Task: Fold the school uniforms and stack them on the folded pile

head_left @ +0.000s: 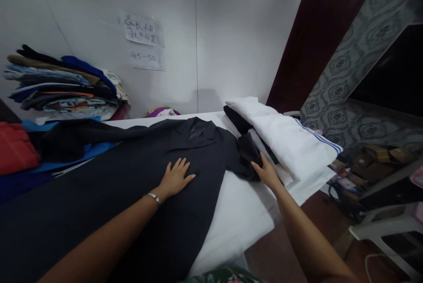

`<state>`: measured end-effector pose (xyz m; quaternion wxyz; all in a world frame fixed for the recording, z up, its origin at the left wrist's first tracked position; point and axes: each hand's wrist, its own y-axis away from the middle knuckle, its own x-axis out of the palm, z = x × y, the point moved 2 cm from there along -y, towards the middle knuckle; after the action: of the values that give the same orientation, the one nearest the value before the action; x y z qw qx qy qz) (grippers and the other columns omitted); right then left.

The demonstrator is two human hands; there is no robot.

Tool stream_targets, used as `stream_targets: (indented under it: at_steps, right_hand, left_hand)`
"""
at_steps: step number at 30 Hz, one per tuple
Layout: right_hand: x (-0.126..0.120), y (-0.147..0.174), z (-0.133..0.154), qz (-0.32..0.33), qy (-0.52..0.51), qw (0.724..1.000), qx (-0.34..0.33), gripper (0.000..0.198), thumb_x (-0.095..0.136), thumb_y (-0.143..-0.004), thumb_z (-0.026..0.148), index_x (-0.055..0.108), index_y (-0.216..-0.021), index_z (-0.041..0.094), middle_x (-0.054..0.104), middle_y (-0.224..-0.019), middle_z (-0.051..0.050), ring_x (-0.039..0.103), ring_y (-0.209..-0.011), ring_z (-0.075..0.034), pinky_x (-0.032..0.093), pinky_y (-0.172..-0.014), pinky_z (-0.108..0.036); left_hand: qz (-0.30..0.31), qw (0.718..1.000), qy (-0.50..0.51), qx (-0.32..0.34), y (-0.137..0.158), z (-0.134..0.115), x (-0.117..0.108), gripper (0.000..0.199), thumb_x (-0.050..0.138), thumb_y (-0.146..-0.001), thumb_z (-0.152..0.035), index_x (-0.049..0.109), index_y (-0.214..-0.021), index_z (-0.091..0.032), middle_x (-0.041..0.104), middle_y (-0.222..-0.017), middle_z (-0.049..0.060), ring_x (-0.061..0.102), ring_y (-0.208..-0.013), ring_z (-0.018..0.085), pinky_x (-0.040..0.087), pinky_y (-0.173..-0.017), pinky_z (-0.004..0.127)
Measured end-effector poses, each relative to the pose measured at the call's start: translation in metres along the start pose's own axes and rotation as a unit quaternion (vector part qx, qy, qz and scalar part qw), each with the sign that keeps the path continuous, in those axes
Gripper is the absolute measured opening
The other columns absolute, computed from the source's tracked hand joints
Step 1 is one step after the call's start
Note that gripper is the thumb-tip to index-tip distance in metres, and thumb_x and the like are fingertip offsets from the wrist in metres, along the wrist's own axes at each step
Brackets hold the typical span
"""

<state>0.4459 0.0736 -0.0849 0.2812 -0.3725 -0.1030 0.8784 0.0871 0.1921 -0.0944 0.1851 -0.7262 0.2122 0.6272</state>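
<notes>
A long dark coat (139,173) lies spread over the white-covered table, its collar toward the wall. My left hand (175,177) rests flat on the front of the coat, fingers spread. At the coat's right side, my right hand (265,169) is closed on the end of its sleeve, which is folded back near the pile of white garments. One sleeve stretches out to the left over blue cloth. The fingertips of my right hand are partly hidden by the fabric.
Folded clothes (66,84) are stacked at the back left. A red folded cloth (16,148) lies at the left edge. White folded garments (284,137) with blue stripes are piled on the right. Paper notes (143,31) hang on the wall. A white plastic stool (390,225) stands at lower right.
</notes>
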Motion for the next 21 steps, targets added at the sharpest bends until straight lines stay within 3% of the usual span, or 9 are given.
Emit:
stream_targets:
  at_steps: [3, 6, 9, 12, 15, 19, 21]
  right_hand:
    - [0.007, -0.009, -0.007, 0.039, -0.045, 0.997, 0.058, 0.054, 0.060, -0.078, 0.049, 0.061, -0.123, 0.019, 0.069, -0.114, -0.011, 0.063, -0.108, -0.029, 0.047, -0.096, -0.046]
    - [0.007, -0.015, -0.004, 0.041, -0.114, 0.989, 0.085, 0.040, 0.059, -0.076, 0.050, 0.070, -0.096, 0.017, 0.073, -0.093, -0.009, 0.066, -0.091, -0.027, 0.051, -0.086, -0.042]
    - [-0.002, -0.013, 0.015, -0.022, -0.185, 0.981, 0.060, 0.039, 0.056, -0.079, 0.051, 0.070, -0.086, 0.015, 0.072, -0.085, -0.008, 0.064, -0.084, -0.024, 0.051, -0.082, -0.040]
    - [-0.014, -0.007, 0.043, -0.132, -0.237, 0.962, -0.021, 0.037, 0.054, -0.085, 0.047, 0.069, -0.100, 0.017, 0.069, -0.109, -0.008, 0.060, -0.104, -0.022, 0.043, -0.098, -0.038]
    - [-0.015, -0.002, 0.061, -0.179, -0.291, 0.939, -0.030, 0.039, 0.053, -0.087, 0.045, 0.067, -0.112, 0.019, 0.064, -0.124, -0.008, 0.054, -0.118, -0.021, 0.036, -0.107, -0.041]
    - [-0.003, 0.010, 0.066, -0.139, -0.402, 0.905, 0.006, 0.045, 0.048, -0.089, 0.046, 0.062, -0.121, 0.019, 0.066, -0.121, -0.011, 0.059, -0.114, -0.022, 0.038, -0.106, -0.045]
    - [-0.001, 0.023, 0.069, -0.124, -0.423, 0.897, -0.013, 0.044, 0.047, -0.088, 0.047, 0.063, -0.120, 0.020, 0.065, -0.122, -0.011, 0.058, -0.116, -0.024, 0.039, -0.106, -0.048]
  left_hand:
    - [0.015, 0.999, 0.025, -0.017, 0.007, -0.010, -0.010, 0.059, 0.039, -0.091, -0.047, 0.048, -0.138, -0.013, 0.035, -0.152, 0.017, 0.023, -0.144, 0.031, 0.018, -0.113, 0.057]
    - [0.011, 0.998, 0.063, 0.018, 0.026, -0.025, -0.014, 0.053, 0.042, -0.090, -0.043, 0.051, -0.135, -0.017, 0.037, -0.151, 0.015, 0.025, -0.143, 0.029, 0.019, -0.113, 0.056]
    - [0.012, 0.993, 0.106, 0.060, 0.047, -0.041, -0.017, 0.049, 0.048, -0.087, -0.040, 0.055, -0.131, -0.019, 0.039, -0.150, 0.014, 0.029, -0.142, 0.028, 0.022, -0.113, 0.056]
    - [-0.009, 0.976, 0.204, 0.074, 0.057, -0.056, -0.027, 0.046, 0.050, -0.087, -0.042, 0.059, -0.126, -0.020, 0.044, -0.148, 0.012, 0.038, -0.137, 0.027, 0.032, -0.111, 0.049]
    - [-0.034, 0.931, 0.359, 0.053, 0.054, -0.073, -0.040, 0.043, 0.052, -0.085, -0.042, 0.061, -0.122, -0.020, 0.052, -0.142, 0.011, 0.053, -0.124, 0.025, 0.045, -0.102, 0.043]
    - [-0.001, 0.855, 0.519, -0.003, 0.043, -0.096, -0.046, 0.044, 0.053, -0.086, -0.039, 0.058, -0.123, -0.017, 0.069, -0.115, 0.011, 0.064, -0.104, 0.023, 0.051, -0.092, 0.041]
    - [0.022, 0.822, 0.569, -0.012, 0.042, -0.105, -0.045, 0.040, 0.050, -0.089, -0.036, 0.056, -0.124, -0.018, 0.066, -0.120, 0.011, 0.064, -0.105, 0.023, 0.052, -0.089, 0.040]
